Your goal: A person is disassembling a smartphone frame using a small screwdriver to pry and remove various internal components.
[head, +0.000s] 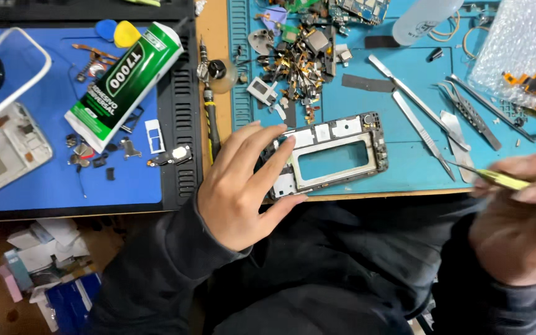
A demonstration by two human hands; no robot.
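Observation:
A phone mid-frame [336, 156] with a rectangular cut-out lies on the light blue work mat [404, 111] near the table's front edge. My left hand [240, 186] rests at its left end, fingers spread and touching the frame's edge. My right hand [519, 214], blurred, is at the right, off the table edge, fingers closed on yellow-handled tweezers [497, 178] whose tip points left.
A pile of small phone parts [299, 62] lies behind the frame. Metal tweezers and spudgers [429, 118] lie to the right, with bubble wrap [519, 43] behind. A green and white glue tube [125, 84], a screwdriver [209, 105] and small parts sit on the dark blue mat [44, 167].

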